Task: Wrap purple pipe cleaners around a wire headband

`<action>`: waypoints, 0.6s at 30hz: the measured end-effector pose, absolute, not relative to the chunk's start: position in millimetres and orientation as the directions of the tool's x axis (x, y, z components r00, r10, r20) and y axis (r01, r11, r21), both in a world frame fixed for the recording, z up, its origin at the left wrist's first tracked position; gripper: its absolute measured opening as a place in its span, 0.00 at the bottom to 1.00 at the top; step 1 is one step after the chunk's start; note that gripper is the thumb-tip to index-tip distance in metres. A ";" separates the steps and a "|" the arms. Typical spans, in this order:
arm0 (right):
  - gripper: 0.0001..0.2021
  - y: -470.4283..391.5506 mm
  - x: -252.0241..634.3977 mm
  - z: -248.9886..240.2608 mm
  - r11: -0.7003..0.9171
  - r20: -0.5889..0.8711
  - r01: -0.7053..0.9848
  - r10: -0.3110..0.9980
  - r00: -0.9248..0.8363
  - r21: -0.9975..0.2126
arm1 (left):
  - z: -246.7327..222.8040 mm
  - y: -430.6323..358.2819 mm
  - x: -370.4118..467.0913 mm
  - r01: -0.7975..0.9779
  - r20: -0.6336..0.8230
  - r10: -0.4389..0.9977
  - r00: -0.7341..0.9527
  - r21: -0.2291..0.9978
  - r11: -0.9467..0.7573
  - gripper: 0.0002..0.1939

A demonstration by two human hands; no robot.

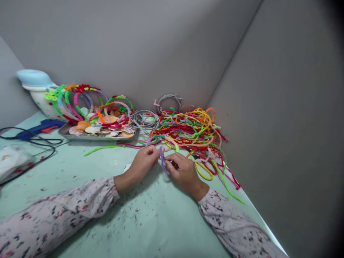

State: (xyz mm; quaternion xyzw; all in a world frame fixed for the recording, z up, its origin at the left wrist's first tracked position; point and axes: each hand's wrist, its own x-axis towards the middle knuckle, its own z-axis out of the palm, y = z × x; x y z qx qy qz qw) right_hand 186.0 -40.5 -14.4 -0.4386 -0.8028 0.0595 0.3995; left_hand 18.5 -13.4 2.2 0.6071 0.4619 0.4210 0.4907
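Angled inward, left hand (141, 165) and right hand (186, 172) pinch a purple pipe cleaner (162, 160).

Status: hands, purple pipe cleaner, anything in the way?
Right hand pinching purple pipe cleaner. Left hand at its upper end, grip unclear. Tangled pile of pipe cleaners just beyond, not blocking.

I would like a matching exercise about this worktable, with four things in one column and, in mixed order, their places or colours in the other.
Column one:
1. Purple fuzzy strand
2. Seashells
3. Glue gun
4. Spotted container

Column two:
A. Blue, with an orange part
B. At the fingertips, between left hand and right hand
C. White, with a light-blue lid
D. In the metal tray

Right pairs: 1-B, 2-D, 3-A, 4-C
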 end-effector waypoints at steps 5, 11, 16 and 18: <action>0.07 -41.7 186.4 -14.9 0.617 0.570 0.623 0.760 -0.312 -0.481 | 4.7 -12.1 16.4 0.090 -0.005 0.982 0.190 0.996 -0.012 0.27; 0.07 -40.3 186.5 -15.4 0.601 0.578 0.637 0.765 -0.283 -0.483 | 5.5 -11.2 16.6 0.038 -0.059 0.977 0.206 0.998 0.052 0.26; 0.06 -37.7 188.3 -15.4 0.552 0.582 0.667 0.785 -0.214 -0.500 | 6.0 -15.8 17.0 0.156 0.164 0.940 0.299 0.964 -0.218 0.10; 0.06 -36.9 189.2 -16.1 0.549 0.588 0.662 0.784 -0.198 -0.510 | 4.5 -17.5 16.5 0.209 0.242 0.916 0.320 0.925 -0.317 0.06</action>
